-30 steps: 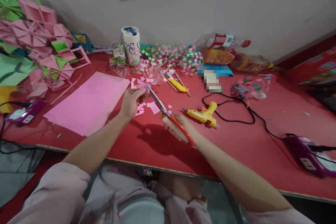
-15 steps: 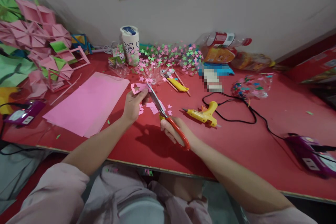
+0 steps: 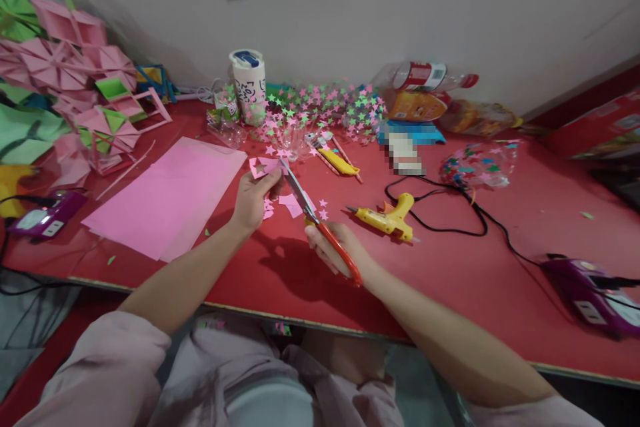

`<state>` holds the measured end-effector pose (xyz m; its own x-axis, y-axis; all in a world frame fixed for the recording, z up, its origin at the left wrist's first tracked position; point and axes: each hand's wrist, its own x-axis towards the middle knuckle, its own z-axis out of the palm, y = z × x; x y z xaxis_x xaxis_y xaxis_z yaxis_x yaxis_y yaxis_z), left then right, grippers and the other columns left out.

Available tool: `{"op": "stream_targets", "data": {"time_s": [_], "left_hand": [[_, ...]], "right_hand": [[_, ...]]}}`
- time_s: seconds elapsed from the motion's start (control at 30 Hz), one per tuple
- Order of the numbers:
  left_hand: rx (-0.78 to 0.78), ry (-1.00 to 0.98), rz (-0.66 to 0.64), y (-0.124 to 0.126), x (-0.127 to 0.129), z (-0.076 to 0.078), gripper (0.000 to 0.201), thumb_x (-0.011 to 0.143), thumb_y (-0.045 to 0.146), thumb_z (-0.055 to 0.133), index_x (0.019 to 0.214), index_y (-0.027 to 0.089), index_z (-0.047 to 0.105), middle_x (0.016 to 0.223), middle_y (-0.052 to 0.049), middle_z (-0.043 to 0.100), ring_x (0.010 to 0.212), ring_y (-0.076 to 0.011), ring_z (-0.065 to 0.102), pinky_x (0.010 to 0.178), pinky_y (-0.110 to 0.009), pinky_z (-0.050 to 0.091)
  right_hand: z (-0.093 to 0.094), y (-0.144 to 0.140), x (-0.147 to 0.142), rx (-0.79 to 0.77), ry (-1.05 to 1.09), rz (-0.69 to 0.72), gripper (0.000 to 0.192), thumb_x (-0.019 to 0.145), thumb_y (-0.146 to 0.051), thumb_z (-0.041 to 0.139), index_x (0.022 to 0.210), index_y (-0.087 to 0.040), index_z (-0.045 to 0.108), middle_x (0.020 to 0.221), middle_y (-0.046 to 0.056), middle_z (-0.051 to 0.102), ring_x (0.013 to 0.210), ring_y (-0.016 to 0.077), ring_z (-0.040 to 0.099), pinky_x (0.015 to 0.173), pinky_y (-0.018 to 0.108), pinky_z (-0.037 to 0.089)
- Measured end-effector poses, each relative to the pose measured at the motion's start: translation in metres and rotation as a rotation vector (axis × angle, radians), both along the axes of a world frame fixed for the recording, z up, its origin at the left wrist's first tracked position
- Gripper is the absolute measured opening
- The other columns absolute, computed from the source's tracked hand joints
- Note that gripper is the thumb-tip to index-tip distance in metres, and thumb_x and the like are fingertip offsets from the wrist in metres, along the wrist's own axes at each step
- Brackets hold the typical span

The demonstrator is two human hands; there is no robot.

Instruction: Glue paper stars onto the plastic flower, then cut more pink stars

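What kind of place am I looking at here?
Probably a paper-craft workbench, at home or in a small workshop. On the red table lie pink paper sheets, a heap of cut paper stars and a yellow glue gun; the right hand works red scissors.

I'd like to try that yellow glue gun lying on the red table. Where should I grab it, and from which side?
Take the glue gun by its stubby handle, which juts toward the wall. Its nozzle points left and may be hot, so come in from the right, where the black cord trails off, clear of the right hand.
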<state>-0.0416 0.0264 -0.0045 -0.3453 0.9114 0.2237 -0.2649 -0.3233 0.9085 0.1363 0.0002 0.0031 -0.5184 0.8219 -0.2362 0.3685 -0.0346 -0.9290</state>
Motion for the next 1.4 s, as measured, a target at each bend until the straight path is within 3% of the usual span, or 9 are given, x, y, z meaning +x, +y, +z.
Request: {"op": "stream_targets", "data": {"time_s": [0.6,0.97,1.2,1.4], "left_hand": [[-0.025,-0.078,-0.059,0.002,-0.004,0.004,0.019,0.069,0.03,0.067,0.059,0.016,0.059,0.049,0.004,0.054,0.041,-0.0046,0.046,0.039,-0.018,0.033],[0.037,0.002,0.005,0.005,-0.015,0.01,0.016,0.076,0.031,0.062,0.067,0.019,0.055,0.055,0.004,0.057,0.049,-0.0069,0.055,0.046,-0.018,0.04],[-0.006,0.009,-0.015,0.005,-0.014,0.011,0.014,0.074,0.029,0.065,0.071,0.019,0.056,0.053,0.006,0.055,0.043,-0.0042,0.048,0.043,-0.017,0.037],[-0.052,-0.052,-0.047,0.006,-0.014,0.012,0.018,0.072,0.026,0.067,0.063,0.017,0.053,0.052,0.005,0.055,0.044,-0.0024,0.045,0.043,-0.014,0.034]], "right_hand": [[0.002,0.002,0.0,0.036,-0.009,-0.012,0.049,0.076,-0.065,0.055,0.06,-0.022,0.039,0.036,-0.009,0.035,0.028,0.0055,0.033,0.03,0.019,0.024],[-0.003,0.009,0.002,0.034,-0.011,0.005,0.053,0.07,-0.07,0.058,0.058,-0.022,0.04,0.035,-0.009,0.034,0.026,0.0066,0.032,0.03,0.021,0.026],[-0.004,0.011,0.005,0.054,-0.022,0.004,0.053,0.072,-0.07,0.055,0.059,-0.021,0.042,0.038,-0.009,0.033,0.03,0.0067,0.033,0.034,0.022,0.025],[-0.001,0.011,0.007,0.112,-0.103,0.015,0.052,0.073,-0.07,0.054,0.062,-0.02,0.045,0.044,-0.007,0.038,0.037,0.0077,0.036,0.04,0.023,0.027]]}}
